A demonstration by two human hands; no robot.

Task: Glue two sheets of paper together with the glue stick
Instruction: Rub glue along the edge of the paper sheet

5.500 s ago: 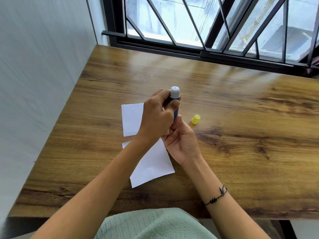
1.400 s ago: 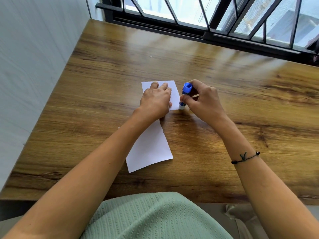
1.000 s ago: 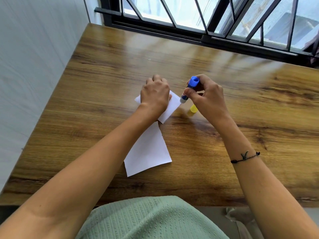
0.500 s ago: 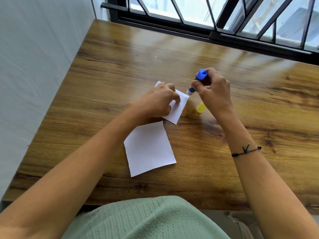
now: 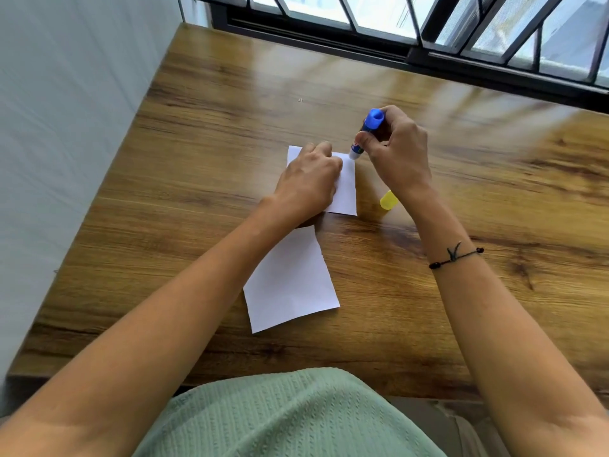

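Two white sheets lie on the wooden table (image 5: 478, 291). My left hand (image 5: 308, 183) rests on the far sheet (image 5: 346, 189), fingers curled, pinning it flat. My right hand (image 5: 397, 153) holds the blue glue stick (image 5: 365, 133) tilted, its white tip touching the far right corner of that sheet. The near sheet (image 5: 290, 282) lies flat, partly under my left forearm. The yellow cap (image 5: 388, 200) lies on the table beside my right wrist.
A grey wall (image 5: 66, 127) runs along the table's left edge. A black window frame with bars (image 5: 428, 37) borders the far edge. My green-clothed lap (image 5: 283, 417) is below the table's near edge.
The far sheet has turned from a diagonal tilt back to square under my left hand. My right hand has brought the glue tip down onto its far right corner.
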